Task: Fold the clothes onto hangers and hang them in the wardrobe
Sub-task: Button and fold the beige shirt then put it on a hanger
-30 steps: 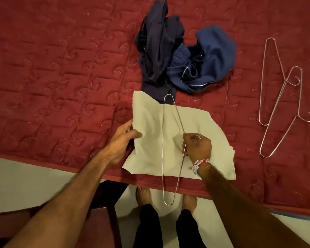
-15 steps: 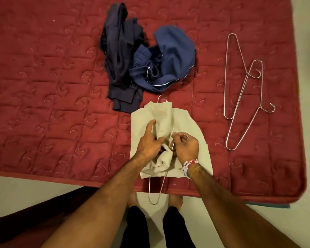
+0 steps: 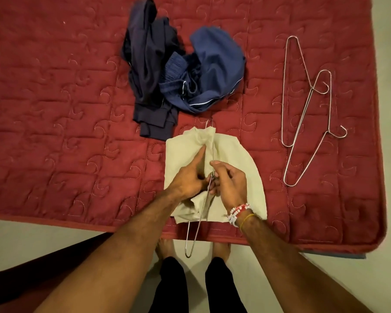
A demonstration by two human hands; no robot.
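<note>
**Laying the cloth over the hanger wire**

On the red quilt (image 3: 54,109), the blue pile (image 3: 183,71) sits beyond my working spot. My left hand (image 3: 187,177) lies on the cream cloth (image 3: 239,163), which is near the quilt's front edge. Its forefinger is straight along the fold, pressing toward the wire. The other fingers curl under, and I cannot tell whether they pinch fabric. The hanger (image 3: 212,150) runs lengthwise through the cloth, one end poking out at the far side and the other overhanging the front edge. My right hand (image 3: 231,186) pinches the wire between thumb and forefinger, about mid-length.

To do this step well, I judge the right hand should hold the wire steady and flat while the left draws the folded flap evenly across it. The bunching by the left wrist needs smoothing, so the cloth hangs balanced and does not slide off when lifted. Two spare hangers (image 3: 312,88) lie crossed, well apart on the right.
</note>
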